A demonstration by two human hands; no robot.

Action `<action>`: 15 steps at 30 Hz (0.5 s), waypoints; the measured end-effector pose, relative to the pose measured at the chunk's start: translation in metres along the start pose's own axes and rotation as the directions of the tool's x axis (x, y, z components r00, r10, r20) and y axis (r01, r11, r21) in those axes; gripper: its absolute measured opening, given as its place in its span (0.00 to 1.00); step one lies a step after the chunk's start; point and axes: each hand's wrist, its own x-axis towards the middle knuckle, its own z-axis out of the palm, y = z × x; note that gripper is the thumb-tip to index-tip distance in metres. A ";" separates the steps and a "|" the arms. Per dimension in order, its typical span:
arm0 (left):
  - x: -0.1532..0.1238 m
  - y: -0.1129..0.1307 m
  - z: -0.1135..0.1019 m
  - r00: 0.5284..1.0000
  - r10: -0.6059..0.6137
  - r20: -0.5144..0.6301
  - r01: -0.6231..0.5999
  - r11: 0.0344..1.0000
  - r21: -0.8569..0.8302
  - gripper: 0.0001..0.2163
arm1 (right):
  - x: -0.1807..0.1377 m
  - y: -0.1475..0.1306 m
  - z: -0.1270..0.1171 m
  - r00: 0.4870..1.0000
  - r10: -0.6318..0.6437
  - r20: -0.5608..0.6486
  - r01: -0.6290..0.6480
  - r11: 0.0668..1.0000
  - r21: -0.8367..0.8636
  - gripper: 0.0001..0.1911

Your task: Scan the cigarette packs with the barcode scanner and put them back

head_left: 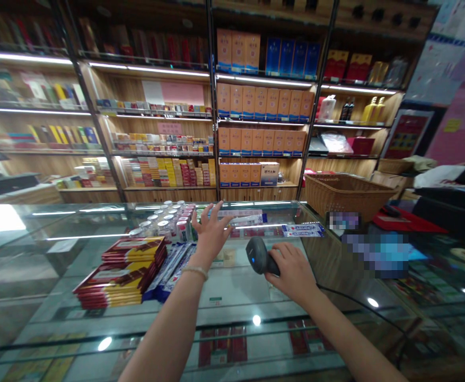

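Note:
My right hand (294, 270) is wrapped round the handle of a black barcode scanner (258, 254) that shows a small blue light, held over the glass counter (232, 289). Fingers spread, my left hand (211, 233) reaches over the counter and holds nothing. Just beyond it lies a long white and blue packet (248, 219). Several small cans (182, 228) stand to its left. Nearer me are stacks of red and yellow chocolate bar packs (123, 273), with blue and silver long packets (172, 268) beside them. Two blue and white packets (303, 229) lie farther right.
A wicker basket (345, 193) stands on the counter at the back right. The scanner's black cable (359, 302) runs off to the right. Beyond the counter, shelves hold orange boxes (264, 98), blue boxes (291, 55) and many small packs.

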 end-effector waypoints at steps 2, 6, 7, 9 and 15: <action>0.000 0.000 0.000 1.000 -0.004 -0.001 0.004 1.000 -0.008 0.11 | -0.001 0.000 0.003 1.000 -0.020 -0.003 0.020 1.000 0.014 0.13; 0.000 -0.001 0.001 1.000 -0.002 0.004 0.002 1.000 -0.007 0.11 | -0.004 -0.001 0.005 0.999 -0.032 0.017 0.031 0.999 0.027 0.14; 0.000 -0.001 0.001 1.000 -0.002 0.008 0.002 1.000 -0.004 0.11 | -0.004 -0.001 0.005 0.999 -0.035 0.029 0.034 0.999 0.028 0.15; 0.000 0.000 0.000 1.000 -0.002 0.013 0.002 1.000 -0.001 0.11 | -0.004 0.000 0.004 0.997 -0.049 0.055 0.047 0.998 0.030 0.17; 0.000 0.001 0.001 1.000 0.009 -0.006 -0.009 1.000 -0.003 0.12 | -0.004 0.006 0.000 0.980 -0.085 0.181 0.077 0.996 0.053 0.23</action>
